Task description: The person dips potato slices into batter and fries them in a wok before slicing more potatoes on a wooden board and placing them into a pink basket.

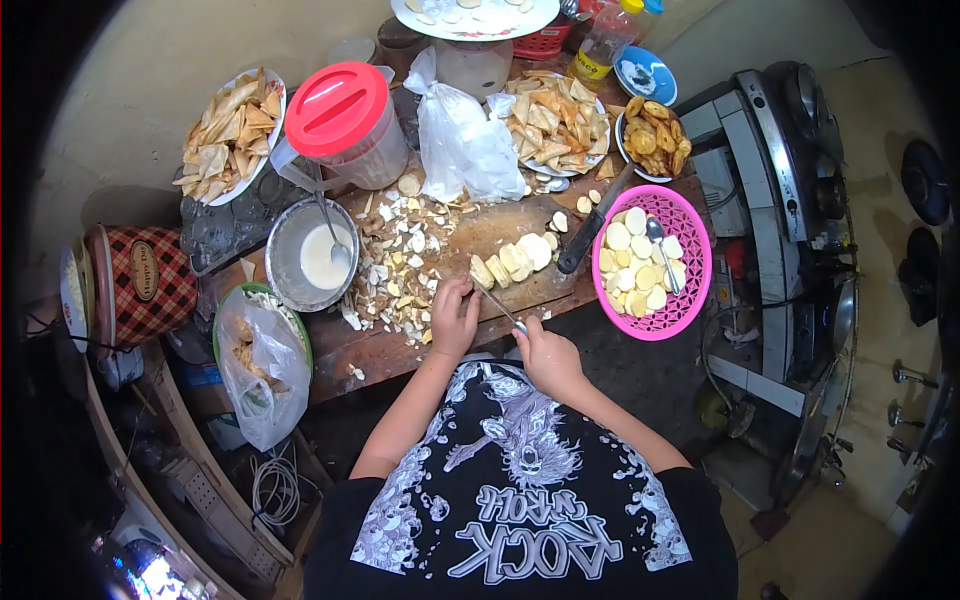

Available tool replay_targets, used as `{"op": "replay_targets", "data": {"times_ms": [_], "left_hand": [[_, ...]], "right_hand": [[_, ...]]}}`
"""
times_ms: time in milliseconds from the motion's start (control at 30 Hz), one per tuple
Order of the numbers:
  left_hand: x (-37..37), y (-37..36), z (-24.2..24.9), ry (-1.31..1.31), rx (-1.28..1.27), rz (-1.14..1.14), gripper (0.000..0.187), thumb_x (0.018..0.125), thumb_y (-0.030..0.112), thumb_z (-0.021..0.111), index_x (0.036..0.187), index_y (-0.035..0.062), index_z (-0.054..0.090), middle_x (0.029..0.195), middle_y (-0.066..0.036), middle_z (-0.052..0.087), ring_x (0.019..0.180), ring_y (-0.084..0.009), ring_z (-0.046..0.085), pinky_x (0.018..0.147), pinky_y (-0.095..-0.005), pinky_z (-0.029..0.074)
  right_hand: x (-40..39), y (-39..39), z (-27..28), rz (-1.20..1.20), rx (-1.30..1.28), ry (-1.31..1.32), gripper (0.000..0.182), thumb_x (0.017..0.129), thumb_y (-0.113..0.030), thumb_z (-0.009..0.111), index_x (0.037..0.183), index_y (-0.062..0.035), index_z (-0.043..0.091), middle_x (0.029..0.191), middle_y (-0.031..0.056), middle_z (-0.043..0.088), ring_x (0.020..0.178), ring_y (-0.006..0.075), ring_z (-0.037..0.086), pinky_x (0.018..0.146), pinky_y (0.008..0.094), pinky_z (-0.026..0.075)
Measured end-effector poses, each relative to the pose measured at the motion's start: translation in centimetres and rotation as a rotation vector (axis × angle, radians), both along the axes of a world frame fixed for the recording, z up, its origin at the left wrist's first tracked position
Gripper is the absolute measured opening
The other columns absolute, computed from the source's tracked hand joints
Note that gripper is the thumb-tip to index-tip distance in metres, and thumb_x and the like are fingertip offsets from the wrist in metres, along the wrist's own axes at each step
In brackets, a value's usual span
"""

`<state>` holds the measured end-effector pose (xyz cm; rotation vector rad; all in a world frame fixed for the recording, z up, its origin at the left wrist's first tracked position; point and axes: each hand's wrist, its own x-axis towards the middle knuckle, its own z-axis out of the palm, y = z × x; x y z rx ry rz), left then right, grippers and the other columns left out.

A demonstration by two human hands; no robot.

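Observation:
My right hand (548,357) is closed round the handle of a small knife (497,304), its blade pointing up and left to the cut vegetable. My left hand (455,316) has its fingers bent against the near end of a row of pale root vegetable slices (515,261), beside the blade tip. The slices lean on one another across a wooden cutting board (492,226). A larger knife (592,228) with a black handle lies right of the row. Right of that, a pink basket (703,250) holds more round slices and a spoon (665,254).
Peelings (395,262) cover the table left of the board. Around stand a metal bowl (283,262) of white liquid, a red-lidded pitcher (340,120), a white plastic bag (460,145), plates of fried triangles (555,118) and a stove (775,150). A bagged bowl (262,370) sits near the left edge.

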<state>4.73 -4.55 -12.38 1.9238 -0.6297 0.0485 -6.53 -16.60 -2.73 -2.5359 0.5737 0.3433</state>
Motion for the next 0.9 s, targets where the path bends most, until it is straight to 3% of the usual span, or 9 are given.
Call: {"op": "replay_targets", "data": {"times_ms": [333, 433, 900], "left_hand": [[0.1, -0.3, -0.1, -0.073, -0.033, -0.01, 0.013, 0.074, -0.005, 0.064, 0.084, -0.003, 0.057, 0.088, -0.016, 0.061, 0.086, -0.0318, 0.059, 0.076, -0.0372, 0.047], [0.3, -0.5, 0.1, -0.091, -0.036, 0.0, 0.012, 0.074, -0.006, 0.064, 0.083, -0.0033, 0.057, 0.087, -0.016, 0.062, 0.085, -0.0317, 0.059, 0.075, -0.0373, 0.048], [0.3, -0.7, 0.4, -0.134, -0.011, -0.019, 0.01, 0.074, -0.004, 0.065, 0.082, -0.002, 0.059, 0.086, -0.015, 0.062, 0.085, -0.0303, 0.06, 0.076, -0.0361, 0.047]], "right_hand": [[0.8, -0.2, -0.7, 0.022, -0.059, 0.01, 0.028, 0.091, -0.029, 0.049, 0.085, -0.0021, 0.049, 0.057, 0.0164, 0.06, 0.051, 0.0341, 0.06, 0.045, 0.0434, 0.047], [0.9, -0.5, -1.3, -0.012, -0.021, 0.025, 0.027, 0.09, -0.029, 0.05, 0.086, -0.0023, 0.049, 0.058, 0.0187, 0.059, 0.054, 0.0374, 0.06, 0.048, 0.0461, 0.047], [1.8, -0.2, -6.2, -0.051, -0.021, 0.013, 0.029, 0.091, -0.03, 0.049, 0.085, -0.0016, 0.048, 0.061, 0.0207, 0.059, 0.056, 0.0382, 0.06, 0.049, 0.0467, 0.048]]}}
